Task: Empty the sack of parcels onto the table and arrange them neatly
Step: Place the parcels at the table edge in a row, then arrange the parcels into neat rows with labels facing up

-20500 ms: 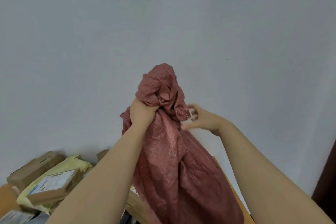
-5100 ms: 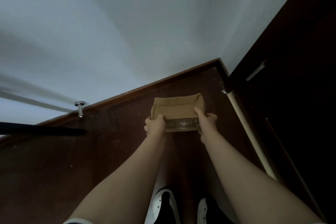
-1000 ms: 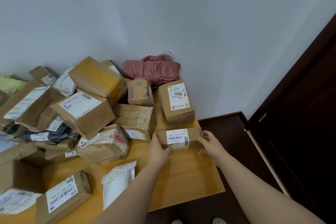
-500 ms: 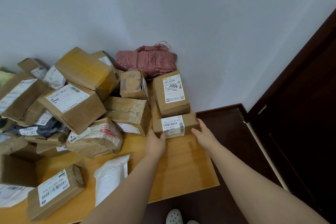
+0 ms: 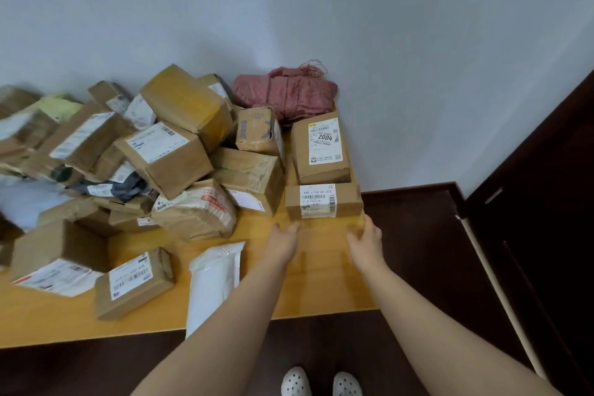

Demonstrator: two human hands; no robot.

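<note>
A small brown box with a barcode label (image 5: 323, 201) lies on the wooden table (image 5: 321, 280) at its right edge, pressed up against a longer box marked 2004 (image 5: 321, 146). Behind that, the folded pink sack (image 5: 287, 95) sits against the wall. My left hand (image 5: 283, 243) and my right hand (image 5: 364, 239) hover open just in front of the small box, both apart from it. A jumbled heap of brown cardboard parcels (image 5: 164, 154) covers the table's left and middle.
A white padded mailer (image 5: 213, 280) hangs over the table's front edge by my left forearm. A labelled box (image 5: 135, 283) lies near the front left. Dark floor and a dark door (image 5: 546, 202) are to the right; my white shoes (image 5: 321, 382) are below.
Both hands let go of the small barcode box after sliding it back against the 2004 box, and have drawn back toward me. The view has shifted slightly.
</note>
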